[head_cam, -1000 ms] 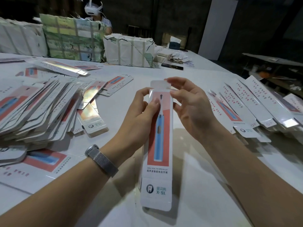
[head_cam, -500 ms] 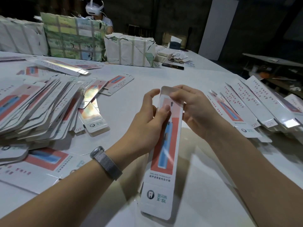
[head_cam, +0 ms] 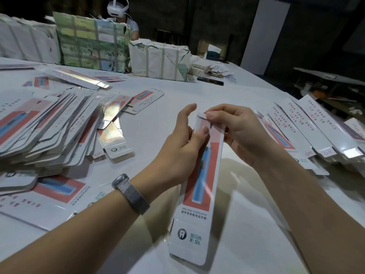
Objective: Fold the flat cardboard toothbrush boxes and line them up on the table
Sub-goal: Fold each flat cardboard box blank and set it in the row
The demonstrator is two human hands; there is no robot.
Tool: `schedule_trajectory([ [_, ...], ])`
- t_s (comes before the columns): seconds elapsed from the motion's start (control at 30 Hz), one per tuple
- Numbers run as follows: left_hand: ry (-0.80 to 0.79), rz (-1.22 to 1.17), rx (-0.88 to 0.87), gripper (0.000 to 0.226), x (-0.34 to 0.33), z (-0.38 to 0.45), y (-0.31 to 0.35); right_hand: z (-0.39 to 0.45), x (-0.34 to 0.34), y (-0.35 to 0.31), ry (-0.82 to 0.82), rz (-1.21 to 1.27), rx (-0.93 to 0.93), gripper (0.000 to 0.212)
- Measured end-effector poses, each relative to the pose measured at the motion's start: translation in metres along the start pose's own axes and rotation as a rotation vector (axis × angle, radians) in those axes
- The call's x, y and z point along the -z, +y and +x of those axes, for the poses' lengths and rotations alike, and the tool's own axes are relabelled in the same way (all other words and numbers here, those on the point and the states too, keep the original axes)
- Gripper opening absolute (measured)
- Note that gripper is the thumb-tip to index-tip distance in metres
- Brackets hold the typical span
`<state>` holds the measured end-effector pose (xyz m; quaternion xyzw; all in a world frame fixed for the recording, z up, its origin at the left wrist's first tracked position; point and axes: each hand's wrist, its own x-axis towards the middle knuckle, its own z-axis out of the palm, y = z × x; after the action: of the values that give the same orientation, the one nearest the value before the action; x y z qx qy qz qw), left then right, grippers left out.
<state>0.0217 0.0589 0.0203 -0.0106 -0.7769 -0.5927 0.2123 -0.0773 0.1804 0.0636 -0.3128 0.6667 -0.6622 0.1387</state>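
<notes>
Fingers (head_cam: pixel 218 113) of the right hand (head_cam: pixel 240 135) curl over the far end of a toothbrush box (head_cam: pixel 199 186), thumb tip pressing its top flap; grip firm, pinching. Left hand (head_cam: pixel 181 147) holds the same box along its left edge, thumb laid on the printed red face, index finger lifted free and pointing to 12 o'clock, remaining fingers hidden behind the card. Mesh wristband (head_cam: pixel 131 193) on the left wrist.

Head view, the only one. Box is raised off the white table (head_cam: pixel 167 107), long axis running from 6 to 12 o'clock, tilted slightly right at the top, near end with the tooth logo closest to the camera. Whether the near end touches the table cannot be told.

At 9 o'clock from the hands: a loose heap of flat boxes (head_cam: pixel 45 133), fanned and overlapping, several with a shiny foil side up. One large flat sheet (head_cam: pixel 49 196) lies at 8 o'clock beneath the heap's edge.

At 3 o'clock: a row of folded boxes (head_cam: pixel 308 131) lying side by side, text faces up.

At 12 o'clock, far side of the table: wrapped bundles (head_cam: pixel 158 60), one green-printed (head_cam: pixel 90 46), a dark phone (head_cam: pixel 210 81) beside them. Beyond the bundles, a person wearing a white headset (head_cam: pixel 117 7), partly hidden.
</notes>
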Motion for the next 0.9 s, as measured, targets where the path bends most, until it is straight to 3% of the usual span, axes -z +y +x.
schedule_trajectory([
  [0.23, -0.045, -0.045, -0.024, 0.045, 0.002, -0.001, -0.004, -0.002, 0.003, -0.001, 0.02, -0.123, 0.134, 0.02],
  [0.47, -0.092, -0.059, -0.058, 0.044, 0.003, -0.001, -0.002, -0.001, 0.012, -0.003, -0.022, -0.106, 0.119, 0.025],
  [0.7, -0.037, -0.144, -0.066, 0.026, 0.007, 0.0, 0.001, -0.003, 0.015, -0.007, -0.08, -0.078, 0.058, 0.03],
  [0.9, 0.039, -0.169, -0.042, 0.017, 0.01, 0.002, 0.0, -0.007, 0.004, -0.007, -0.073, -0.14, 0.128, 0.036],
])
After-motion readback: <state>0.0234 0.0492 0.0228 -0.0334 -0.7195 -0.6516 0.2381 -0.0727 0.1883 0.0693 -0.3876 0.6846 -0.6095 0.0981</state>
